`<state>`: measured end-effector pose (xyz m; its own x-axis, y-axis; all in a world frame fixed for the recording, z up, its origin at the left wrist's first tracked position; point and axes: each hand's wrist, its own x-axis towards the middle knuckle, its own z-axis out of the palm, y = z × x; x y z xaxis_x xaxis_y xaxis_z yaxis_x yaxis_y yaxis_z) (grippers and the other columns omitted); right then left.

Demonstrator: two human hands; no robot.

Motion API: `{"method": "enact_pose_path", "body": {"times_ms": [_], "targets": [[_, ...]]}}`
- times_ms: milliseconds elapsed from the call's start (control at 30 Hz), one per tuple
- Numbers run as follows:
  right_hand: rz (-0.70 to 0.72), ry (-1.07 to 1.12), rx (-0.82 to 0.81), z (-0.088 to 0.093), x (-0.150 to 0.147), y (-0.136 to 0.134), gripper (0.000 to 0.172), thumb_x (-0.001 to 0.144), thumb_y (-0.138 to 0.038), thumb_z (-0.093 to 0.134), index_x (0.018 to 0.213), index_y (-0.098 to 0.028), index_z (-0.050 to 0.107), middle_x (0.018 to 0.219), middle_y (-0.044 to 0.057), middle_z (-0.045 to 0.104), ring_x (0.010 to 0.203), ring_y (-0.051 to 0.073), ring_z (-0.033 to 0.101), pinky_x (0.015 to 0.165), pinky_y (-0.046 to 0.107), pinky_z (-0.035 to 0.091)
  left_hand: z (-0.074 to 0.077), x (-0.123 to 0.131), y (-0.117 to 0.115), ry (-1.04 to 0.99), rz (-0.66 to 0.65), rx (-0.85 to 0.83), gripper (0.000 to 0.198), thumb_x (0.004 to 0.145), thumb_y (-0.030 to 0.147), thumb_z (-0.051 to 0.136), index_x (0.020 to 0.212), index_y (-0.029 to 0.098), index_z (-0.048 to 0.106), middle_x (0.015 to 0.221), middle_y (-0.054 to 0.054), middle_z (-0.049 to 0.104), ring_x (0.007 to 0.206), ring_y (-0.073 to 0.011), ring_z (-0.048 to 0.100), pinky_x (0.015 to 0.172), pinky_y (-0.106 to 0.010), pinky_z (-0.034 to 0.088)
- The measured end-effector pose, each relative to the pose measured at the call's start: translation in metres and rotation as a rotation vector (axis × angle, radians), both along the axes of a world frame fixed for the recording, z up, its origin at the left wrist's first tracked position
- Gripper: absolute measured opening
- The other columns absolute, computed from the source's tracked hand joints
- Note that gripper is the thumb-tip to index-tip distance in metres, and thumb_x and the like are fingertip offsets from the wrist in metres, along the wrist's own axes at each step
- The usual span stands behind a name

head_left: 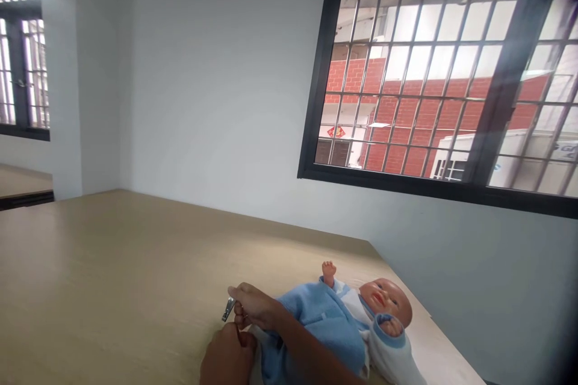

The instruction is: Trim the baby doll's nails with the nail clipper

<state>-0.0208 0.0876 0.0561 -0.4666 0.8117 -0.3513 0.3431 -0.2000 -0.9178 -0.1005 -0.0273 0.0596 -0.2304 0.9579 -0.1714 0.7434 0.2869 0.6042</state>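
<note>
A baby doll [320,325] in a blue and white outfit lies on its back on the table, head to the right and one small hand raised. My right hand [255,305], at the doll's lower end, has its fingers closed on a silver nail clipper [228,309], which points down and left. Close below it, my left hand [229,356] is curled against the doll's foot end, touching the white cloth there. What its fingers grip is hidden. My right forearm crosses over the doll's blue clothing.
The light wooden table [135,264] spreads left and back to a grey wall [217,72]. Its right edge runs just beyond the doll's head. A barred window [406,84] is above at the right, and another table [24,180] stands at the far left.
</note>
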Motion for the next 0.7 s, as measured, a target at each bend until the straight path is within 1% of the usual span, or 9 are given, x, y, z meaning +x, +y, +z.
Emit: {"method": "enact_pose_path", "body": {"times_ms": [67,133,233,300,433,500,567,633,700], "targets": [[-0.025,0.006,0.062,0.009,0.001,-0.005,0.030,0.113,-0.045,0.064,0.117,-0.015,0.067,0.090,0.000,0.066,0.062,0.012,0.060,0.055,0.024,0.054,0.008,0.001,0.001,0.022,-0.004,0.000,0.026,0.104,0.017,0.046,0.113,0.010,0.070,0.119,-0.021,0.077,0.115,-0.0381,0.074,0.091,-0.046,0.052],[-0.051,0.005,0.166,0.020,0.006,-0.011,0.029,0.112,-0.044,0.066,0.118,-0.015,0.067,0.095,0.002,0.068,0.067,0.014,0.064,0.059,0.026,0.058,0.012,-0.001,0.007,0.046,-0.022,0.042,0.026,0.104,0.017,0.048,0.117,0.010,0.070,0.122,-0.022,0.076,0.116,-0.0371,0.074,0.092,-0.045,0.053],[-0.090,-0.003,0.357,0.038,0.025,-0.018,0.027,0.111,-0.041,0.069,0.120,-0.016,0.067,0.099,0.003,0.069,0.073,0.015,0.067,0.064,0.029,0.061,0.014,-0.008,0.023,0.093,-0.051,0.122,0.023,0.101,0.015,0.054,0.116,0.009,0.070,0.125,-0.024,0.074,0.119,-0.0390,0.072,0.096,-0.047,0.052],[-0.120,-0.018,0.471,0.052,0.048,-0.018,0.027,0.111,-0.040,0.069,0.120,-0.016,0.067,0.100,0.003,0.069,0.074,0.016,0.067,0.066,0.030,0.061,0.013,-0.013,0.036,0.122,-0.056,0.156,0.022,0.097,0.011,0.056,0.113,0.009,0.071,0.122,-0.024,0.074,0.117,-0.0395,0.071,0.096,-0.048,0.051],[-0.178,-0.072,0.647,0.083,0.113,-0.013,0.030,0.112,-0.045,0.066,0.121,-0.016,0.067,0.104,0.004,0.069,0.081,0.018,0.069,0.073,0.034,0.062,0.006,-0.022,0.061,0.150,-0.054,0.203,0.013,0.095,0.014,0.064,0.105,0.013,0.072,0.109,-0.014,0.075,0.106,-0.0303,0.072,0.093,-0.043,0.053],[-0.137,-0.125,0.689,0.097,0.148,-0.012,0.029,0.112,-0.045,0.065,0.116,-0.016,0.068,0.099,0.003,0.069,0.079,0.018,0.068,0.073,0.034,0.061,0.001,-0.026,0.077,0.153,-0.064,0.226,0.009,0.093,0.016,0.068,0.102,0.014,0.071,0.106,-0.010,0.074,0.101,-0.0269,0.070,0.092,-0.042,0.053],[-0.030,-0.196,0.698,0.107,0.178,-0.013,0.025,0.110,-0.042,0.069,0.108,-0.017,0.068,0.089,0.000,0.067,0.073,0.017,0.066,0.072,0.033,0.060,-0.004,-0.030,0.097,0.145,-0.076,0.250,0.006,0.090,0.015,0.070,0.097,0.014,0.069,0.100,-0.008,0.072,0.095,-0.0255,0.068,0.088,-0.041,0.052],[0.058,-0.265,0.712,0.110,0.200,-0.014,0.020,0.106,-0.036,0.075,0.104,-0.018,0.069,0.085,-0.002,0.066,0.073,0.017,0.065,0.074,0.034,0.059,-0.010,-0.035,0.119,0.106,-0.079,0.285,0.005,0.087,0.012,0.068,0.087,0.016,0.065,0.092,-0.006,0.069,0.088,-0.0245,0.066,0.082,-0.038,0.049],[0.083,-0.296,0.731,0.104,0.215,-0.014,0.019,0.105,-0.035,0.076,0.107,-0.018,0.069,0.086,-0.001,0.066,0.078,0.018,0.067,0.079,0.036,0.060,-0.016,-0.039,0.139,0.032,-0.074,0.339,0.014,0.083,0.011,0.064,0.076,0.020,0.056,0.083,-0.004,0.065,0.083,-0.0239,0.063,0.075,-0.035,0.044]]}}
